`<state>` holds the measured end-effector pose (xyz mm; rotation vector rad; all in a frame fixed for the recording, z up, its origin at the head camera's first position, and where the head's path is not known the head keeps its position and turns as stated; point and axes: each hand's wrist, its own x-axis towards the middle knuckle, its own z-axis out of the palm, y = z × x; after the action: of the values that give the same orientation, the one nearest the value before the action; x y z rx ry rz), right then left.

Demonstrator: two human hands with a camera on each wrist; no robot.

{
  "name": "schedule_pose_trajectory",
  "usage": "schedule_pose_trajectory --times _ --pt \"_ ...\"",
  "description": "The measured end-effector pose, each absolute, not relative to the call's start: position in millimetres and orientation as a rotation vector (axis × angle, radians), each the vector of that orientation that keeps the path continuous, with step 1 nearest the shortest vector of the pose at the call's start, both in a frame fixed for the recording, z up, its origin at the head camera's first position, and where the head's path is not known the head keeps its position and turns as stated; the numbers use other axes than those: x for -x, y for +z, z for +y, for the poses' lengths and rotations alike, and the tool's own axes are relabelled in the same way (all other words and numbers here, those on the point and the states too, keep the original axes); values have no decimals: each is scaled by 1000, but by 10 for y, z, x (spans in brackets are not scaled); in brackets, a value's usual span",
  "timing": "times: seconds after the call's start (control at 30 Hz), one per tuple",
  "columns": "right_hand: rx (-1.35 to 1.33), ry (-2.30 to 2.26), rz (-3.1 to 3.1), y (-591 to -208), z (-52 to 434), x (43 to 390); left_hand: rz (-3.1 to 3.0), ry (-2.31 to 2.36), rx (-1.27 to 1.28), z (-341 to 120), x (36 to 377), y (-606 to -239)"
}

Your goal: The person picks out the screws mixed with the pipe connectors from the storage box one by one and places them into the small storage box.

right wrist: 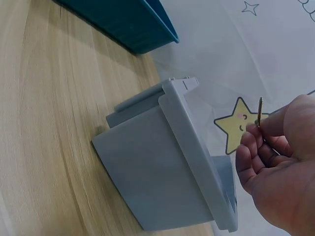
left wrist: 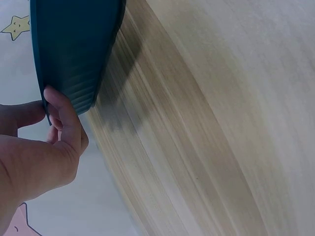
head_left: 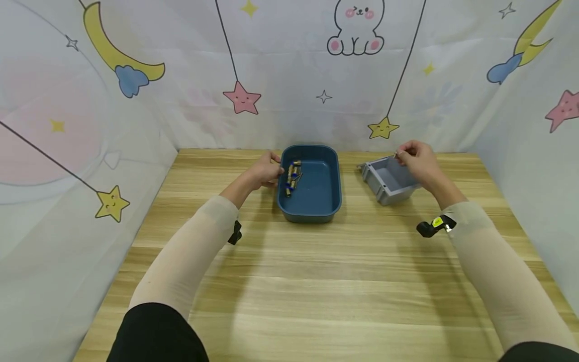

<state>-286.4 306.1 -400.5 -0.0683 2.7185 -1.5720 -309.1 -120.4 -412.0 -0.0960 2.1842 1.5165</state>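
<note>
One slim brass-coloured screw [right wrist: 260, 112] stands upright, pinched in the right hand [head_left: 418, 160] just above the far rim of the grey plastic bin [head_left: 390, 180], right of the blue tray [head_left: 312, 203]. The left hand [head_left: 264, 172] grips that tray's left rim, beside the small fittings [head_left: 292, 177] inside on the bench [head_left: 316, 281].

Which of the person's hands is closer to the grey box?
The right hand: it hovers over the grey box's far rim, pinching a thin pin. The left hand grips the blue tray, farther away.
</note>
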Motion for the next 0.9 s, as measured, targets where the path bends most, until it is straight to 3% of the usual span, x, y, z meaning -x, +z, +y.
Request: schedule_pose_trajectory --times 0.9 --pt "60 -1578 2731 -4078 3180 2849 2190 1494 102 -1204 3090 -4108"
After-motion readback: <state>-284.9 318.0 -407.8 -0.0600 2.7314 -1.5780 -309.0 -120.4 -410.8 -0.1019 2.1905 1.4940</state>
